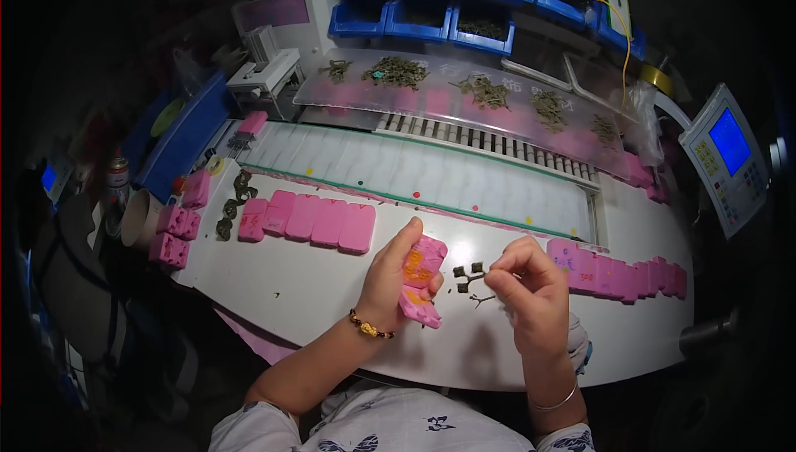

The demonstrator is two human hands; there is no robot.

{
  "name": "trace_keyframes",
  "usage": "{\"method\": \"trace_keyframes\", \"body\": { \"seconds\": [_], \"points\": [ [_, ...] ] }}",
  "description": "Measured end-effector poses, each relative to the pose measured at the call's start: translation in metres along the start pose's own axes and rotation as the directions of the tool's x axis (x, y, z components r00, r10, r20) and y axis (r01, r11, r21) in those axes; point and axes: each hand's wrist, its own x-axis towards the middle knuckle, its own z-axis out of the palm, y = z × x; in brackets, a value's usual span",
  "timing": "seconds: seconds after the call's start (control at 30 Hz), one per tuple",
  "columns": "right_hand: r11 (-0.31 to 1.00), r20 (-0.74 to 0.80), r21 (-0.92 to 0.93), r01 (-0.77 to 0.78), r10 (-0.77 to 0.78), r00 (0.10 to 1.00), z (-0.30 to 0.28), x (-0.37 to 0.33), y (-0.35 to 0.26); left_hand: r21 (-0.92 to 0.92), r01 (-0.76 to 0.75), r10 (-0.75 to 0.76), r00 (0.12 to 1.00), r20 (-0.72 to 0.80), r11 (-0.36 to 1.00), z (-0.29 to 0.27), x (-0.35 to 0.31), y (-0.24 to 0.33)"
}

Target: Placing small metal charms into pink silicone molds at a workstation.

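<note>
My left hand (383, 276) is closed around a pink rubber mould (431, 251) that is spread apart, with orange-yellow patches on its inner faces. To its right, my right hand (532, 290) pinches the stem of a small dark green branched piece (464, 288) with squarish ends. The fingertips hold it over the white table, a short way from the mould. Just below it, a thin forked twig-like piece (482, 299) shows against the tabletop.
A row of pink moulds (327, 221) stands left of centre, another (613, 276) at right. Dark green rings (225, 224) lie far left. Behind is a long pale conveyor-like strip (398, 180). Above it, a transparent shelf (522, 79) bears green piles. A control panel (730, 153) stands right.
</note>
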Motion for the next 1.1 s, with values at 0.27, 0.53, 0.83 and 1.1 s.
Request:
{"method": "trace_keyframes", "body": {
  "seconds": [0.27,0.53,0.83,1.1],
  "points": [
    [0.912,-0.034,0.219,-0.347,0.362,0.931,-0.019,0.007,0.018,0.282,-0.13,0.104,0.989,0.104,0.951,-0.003,-0.017,0.001],
    [0.95,-0.037,0.091,-0.299,0.303,0.952,-0.011,0.001,0.024,0.456,-0.291,0.166,0.941,0.296,0.841,0.004,-0.023,-0.008],
    [0.75,0.053,-0.606,0.264,-0.293,0.955,-0.01,-0.007,0.028,0.621,-0.289,0.205,0.957,0.205,0.729,0.005,-0.027,-0.003],
    [0.248,0.271,-0.859,0.447,-0.521,0.81,-0.007,-0.01,0.024,0.521,-0.216,0.112,0.968,0.225,0.826,0.003,-0.023,-0.01]
  ]
}}
